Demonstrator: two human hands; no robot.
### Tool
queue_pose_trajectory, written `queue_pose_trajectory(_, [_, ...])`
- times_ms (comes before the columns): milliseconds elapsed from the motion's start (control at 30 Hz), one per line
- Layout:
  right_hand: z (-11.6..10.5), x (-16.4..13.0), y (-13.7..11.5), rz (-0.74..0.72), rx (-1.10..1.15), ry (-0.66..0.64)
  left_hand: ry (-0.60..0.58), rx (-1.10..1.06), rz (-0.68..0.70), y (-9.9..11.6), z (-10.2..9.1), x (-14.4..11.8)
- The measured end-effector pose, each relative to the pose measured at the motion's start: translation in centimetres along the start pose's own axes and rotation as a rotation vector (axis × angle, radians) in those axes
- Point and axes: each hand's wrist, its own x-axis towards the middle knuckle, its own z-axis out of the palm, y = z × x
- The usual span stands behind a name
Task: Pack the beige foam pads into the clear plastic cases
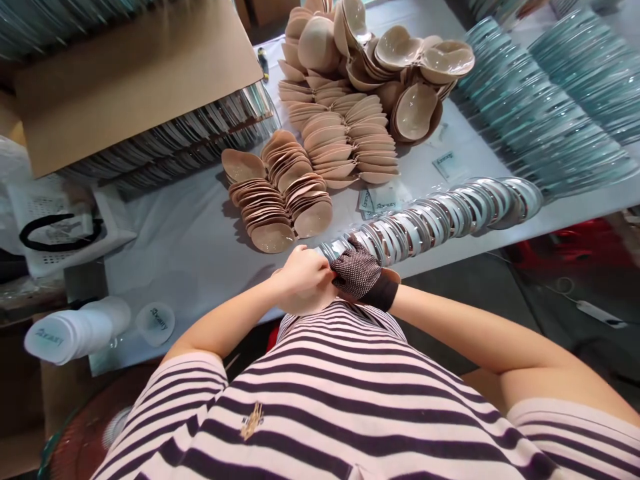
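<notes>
My bare left hand [306, 272] and my right hand [357, 272], in a dark dotted glove, meet close to my striped shirt at the table's front edge. Between them is a beige stick-on bra [309, 301]; one cup shows below my left hand and a sliver of the other beside my right wrist. Both hands have their fingers curled in on the bra's middle, which they hide. Just beyond my right hand begins a long row of nested clear plastic shells [435, 220]. Ahead of my left hand lie stacked beige bras [277, 193], joined in pairs of cups.
More beige bras [350, 133] are piled farther back. Clear trays [545, 107] stand in rows at the right, and a cardboard box [135, 80] at the left has shells under it. White printed discs [75, 330] and small printed packets [383, 199] lie on the table [185, 247].
</notes>
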Motion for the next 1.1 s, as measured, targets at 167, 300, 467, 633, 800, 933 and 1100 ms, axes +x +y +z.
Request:
queue_pose_trajectory(167, [1.6, 0.1, 1.0, 0.024, 0.076, 0.069, 0.018, -0.078, -0.015, -0.3, 0.5, 0.3])
queue_pose_trajectory(300, [3.1, 0.3, 2.5, 0.005, 0.304, 0.260, -0.032, -0.369, -0.028, -1.3, -0.4, 0.4])
queue_pose_trajectory(467, [4.6, 0.4, 3.2, 0.007, 0.661, 0.397, -0.211, -0.600, 0.050, -2.8, -1.5, 0.7])
queue_pose_trajectory(633, [4.4, 0.3, 3.2, 0.049, 0.722, 0.330, -0.158, -0.675, 0.081, -3.0, -0.5, 1.1])
queue_pose_trajectory(800, [2.4, 0.2, 2.8, 0.077, 0.334, 0.255, 0.000, -0.476, 0.001, -1.9, 0.5, 1.2])
queue_pose_trajectory(933, [0.5, 0.9, 2.5, 0.070, 0.106, -0.068, 0.007, -0.179, 0.021, -0.8, 0.5, 1.1])
queue_pose_trajectory(1100, [-0.7, 1.8, 2.9, 0.018, 0.183, -0.154, -0.042, -0.209, 0.006, -0.3, -0.3, 1.0])
